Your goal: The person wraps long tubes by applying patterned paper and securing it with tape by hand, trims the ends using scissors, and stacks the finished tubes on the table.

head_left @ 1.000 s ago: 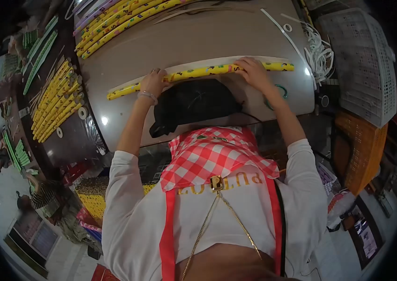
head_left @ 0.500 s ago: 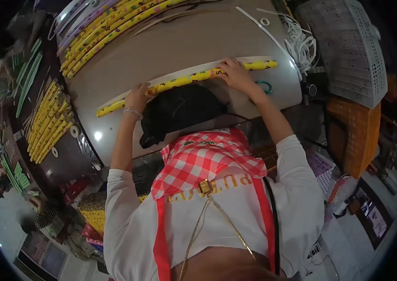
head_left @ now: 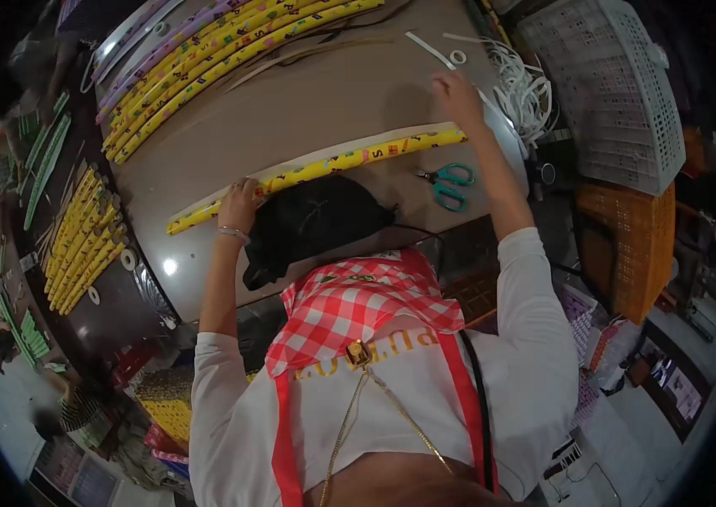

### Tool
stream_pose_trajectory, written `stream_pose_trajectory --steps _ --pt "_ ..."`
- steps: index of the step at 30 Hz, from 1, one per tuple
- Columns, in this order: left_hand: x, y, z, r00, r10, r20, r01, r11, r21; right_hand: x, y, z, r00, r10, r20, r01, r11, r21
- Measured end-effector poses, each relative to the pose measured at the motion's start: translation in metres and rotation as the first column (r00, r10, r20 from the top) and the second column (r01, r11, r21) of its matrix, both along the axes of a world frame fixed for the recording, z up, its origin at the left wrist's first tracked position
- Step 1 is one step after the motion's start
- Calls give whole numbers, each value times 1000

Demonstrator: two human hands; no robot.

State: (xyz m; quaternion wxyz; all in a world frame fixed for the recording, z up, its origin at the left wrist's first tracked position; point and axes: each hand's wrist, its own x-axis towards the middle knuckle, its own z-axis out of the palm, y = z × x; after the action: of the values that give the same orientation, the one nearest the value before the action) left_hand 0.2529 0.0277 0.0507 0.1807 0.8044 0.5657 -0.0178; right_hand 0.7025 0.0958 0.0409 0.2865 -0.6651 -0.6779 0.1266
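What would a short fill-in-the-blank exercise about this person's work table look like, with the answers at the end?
1. The left hand rests on the long printed roll, whose background colour is ____.
2. The right hand is off the roll, near a tangle of ____ strips.
3. The teal-handled tool on the table is a pair of ____.
4. The bag-like item between the roll and the checked apron is coloured ____.

Missing words: yellow; white; scissors; black.
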Motion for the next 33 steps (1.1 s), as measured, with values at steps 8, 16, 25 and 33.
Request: stream_pose_trajectory --steps 8,16,25,33 --pt "3 -7 11 998 45 40 -47 998 46 65 47 -13 940 -123 320 173 976 -134" --pt "6 -9 15 999 51 6 -52 997 49 51 46 -30 968 -218 126 217 976 25" --pt "24 -24 43 938 39 343 -100 982 162 -104 -28 74 737 164 -656 -214 977 3" --pt "42 -47 121 322 180 930 -361 931 -56 -218 -82 130 719 521 -460 -520 842 142"
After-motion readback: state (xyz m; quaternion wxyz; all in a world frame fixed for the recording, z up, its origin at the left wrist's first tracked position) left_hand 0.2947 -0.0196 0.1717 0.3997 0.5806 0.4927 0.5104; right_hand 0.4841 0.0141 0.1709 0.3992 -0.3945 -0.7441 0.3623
